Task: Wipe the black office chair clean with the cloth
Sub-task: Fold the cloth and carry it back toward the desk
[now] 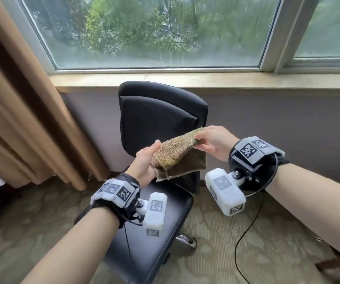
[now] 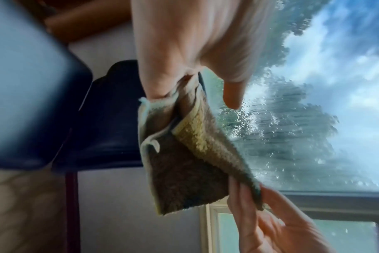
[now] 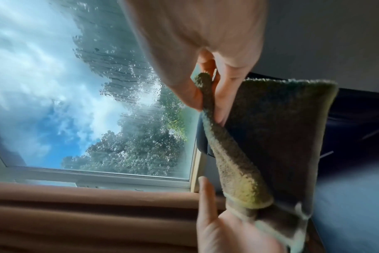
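The black office chair stands under the window, its backrest (image 1: 160,113) facing me and its seat (image 1: 154,228) below my wrists. A brown-green terry cloth (image 1: 178,155) hangs stretched between both hands above the seat, not touching the chair. My left hand (image 1: 153,158) holds the cloth's lower left end, thumb pointing up. My right hand (image 1: 198,140) pinches its upper right corner between thumb and fingers. The left wrist view shows the cloth (image 2: 184,157) leaving my left hand (image 2: 193,92). In the right wrist view my right hand (image 3: 208,106) pinches the folded cloth (image 3: 270,137).
Tan curtains (image 1: 21,119) hang at the left, close to the chair. A window (image 1: 165,31) and its sill (image 1: 206,79) run behind the backrest. A black cable (image 1: 245,242) trails over the patterned carpet at the right. A chrome base leg (image 1: 187,240) sticks out under the seat.
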The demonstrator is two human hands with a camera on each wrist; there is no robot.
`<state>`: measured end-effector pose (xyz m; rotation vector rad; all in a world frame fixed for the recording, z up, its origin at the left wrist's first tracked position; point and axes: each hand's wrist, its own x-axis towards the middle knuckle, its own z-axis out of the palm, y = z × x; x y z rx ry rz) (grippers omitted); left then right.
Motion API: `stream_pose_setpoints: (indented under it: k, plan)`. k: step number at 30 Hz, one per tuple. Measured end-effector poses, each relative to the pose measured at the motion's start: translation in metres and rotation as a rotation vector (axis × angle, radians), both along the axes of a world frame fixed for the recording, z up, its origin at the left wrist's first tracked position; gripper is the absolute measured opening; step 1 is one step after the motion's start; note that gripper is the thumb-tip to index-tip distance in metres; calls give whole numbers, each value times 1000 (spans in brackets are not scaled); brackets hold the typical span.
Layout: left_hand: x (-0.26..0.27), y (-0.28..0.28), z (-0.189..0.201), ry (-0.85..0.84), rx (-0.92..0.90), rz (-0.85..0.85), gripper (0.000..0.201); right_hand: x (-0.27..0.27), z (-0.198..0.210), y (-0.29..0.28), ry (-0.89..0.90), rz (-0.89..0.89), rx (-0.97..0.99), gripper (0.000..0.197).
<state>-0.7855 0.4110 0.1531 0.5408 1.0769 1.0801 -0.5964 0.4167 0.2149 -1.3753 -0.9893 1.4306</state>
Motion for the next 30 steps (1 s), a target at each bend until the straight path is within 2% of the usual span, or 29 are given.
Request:
stream_pose_setpoints:
  k: [1, 2, 3, 4, 5, 6, 8, 11, 16, 20, 22, 26, 30]
  plan:
    - [2, -6, -4, -44, -18, 5, 93, 0, 3, -7, 86, 18, 0, 15]
    - [6, -14, -6, -79, -21, 2, 81, -3, 7, -16, 158, 2, -31, 15]
    - [10, -24, -5, -120, -2, 6, 59, -3, 7, -29, 87, -41, 33, 20]
    - [14, -34, -5, -131, 20, 24, 35, -2, 7, -40, 105, -85, -9, 27]
    - [16, -40, -6, -130, 39, 29, 19, 1, 9, -51, 89, -77, -35, 35]
    - [18, -48, -3, -135, 57, 24, 15, 6, 10, -62, 89, -47, -51, 43]
    - [19, -63, 5, -111, 69, -21, 22, 17, 8, -87, 65, -17, -75, 56]
    - [25, -93, 24, 12, 106, -178, 28, 36, 4, -126, -34, 64, -100, 65]
    - [56, -151, 57, 103, 260, -451, 35, 75, 3, -182, -298, 382, -194, 55]
    - [100, -201, 72, 131, 342, -558, 39, 119, 3, -222, -265, 399, -12, 56]
    - [127, -226, 74, 170, 368, -561, 37, 145, 1, -245, -204, 468, 54, 55]
    - [175, -272, 78, 271, 383, -502, 25, 200, -2, -294, -140, 649, 23, 43]
    - [219, -316, 86, 375, 388, -406, 31, 247, -3, -342, -131, 650, 13, 24]
